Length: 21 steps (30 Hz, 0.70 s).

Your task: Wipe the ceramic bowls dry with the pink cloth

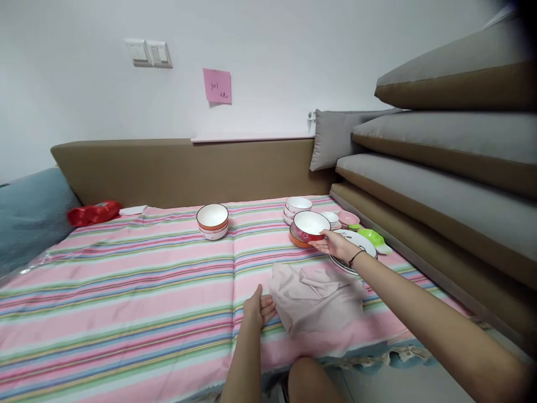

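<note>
My right hand (332, 245) grips the near right side of a red bowl (312, 225) with a white inside. Under it shows an orange bowl (297, 238); whether the two touch I cannot tell. Just left of a crumpled pale pink cloth (316, 299), my left hand (259, 308) has its fingers apart and holds nothing. Behind the red bowl is a stack of white bowls (298, 205). To the left, another bowl stack (213, 221) has an orange bowl on top of a white patterned one. White plates (361, 242) lie partly hidden behind my right hand.
A green leaf-shaped dish (372, 239), a pink dish (348, 218) and small white dishes (330, 217) sit at right. Thick cushions (440, 179) rise along the right edge. A red package (94, 213) lies far left on the striped cloth (138, 285), before a brown backrest (184, 173).
</note>
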Motion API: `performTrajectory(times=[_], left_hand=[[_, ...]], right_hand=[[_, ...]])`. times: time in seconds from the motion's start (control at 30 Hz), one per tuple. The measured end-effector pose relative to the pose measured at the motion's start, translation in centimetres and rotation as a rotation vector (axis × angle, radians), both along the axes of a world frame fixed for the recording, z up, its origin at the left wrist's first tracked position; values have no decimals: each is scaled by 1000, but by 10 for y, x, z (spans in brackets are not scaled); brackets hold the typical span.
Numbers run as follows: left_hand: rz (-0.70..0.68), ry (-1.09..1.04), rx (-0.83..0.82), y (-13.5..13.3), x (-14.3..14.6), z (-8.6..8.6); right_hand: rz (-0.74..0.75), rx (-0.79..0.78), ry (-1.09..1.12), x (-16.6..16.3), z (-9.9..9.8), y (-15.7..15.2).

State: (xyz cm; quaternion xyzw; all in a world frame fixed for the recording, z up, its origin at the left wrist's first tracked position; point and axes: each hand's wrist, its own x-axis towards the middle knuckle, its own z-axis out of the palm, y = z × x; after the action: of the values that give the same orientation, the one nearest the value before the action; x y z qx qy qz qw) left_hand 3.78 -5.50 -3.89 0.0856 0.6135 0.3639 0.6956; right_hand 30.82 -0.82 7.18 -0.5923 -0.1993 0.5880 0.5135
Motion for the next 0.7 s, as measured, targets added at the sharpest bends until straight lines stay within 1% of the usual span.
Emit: performTrajectory(times=[0.17, 0.33, 0.5, 0.7], left_hand=[[96, -8, -47, 16, 3, -6], [140, -31, -64, 17, 7, -7], [131, -59, -51, 14, 5, -7], [80, -98, -48, 15, 3, -9]], right_hand=[[-25, -31, 8, -2, -14, 21], [-33, -71, -7, 1, -25, 29], [-45, -106, -13, 3, -30, 34], [-42, -186, -3, 4, -36, 44]])
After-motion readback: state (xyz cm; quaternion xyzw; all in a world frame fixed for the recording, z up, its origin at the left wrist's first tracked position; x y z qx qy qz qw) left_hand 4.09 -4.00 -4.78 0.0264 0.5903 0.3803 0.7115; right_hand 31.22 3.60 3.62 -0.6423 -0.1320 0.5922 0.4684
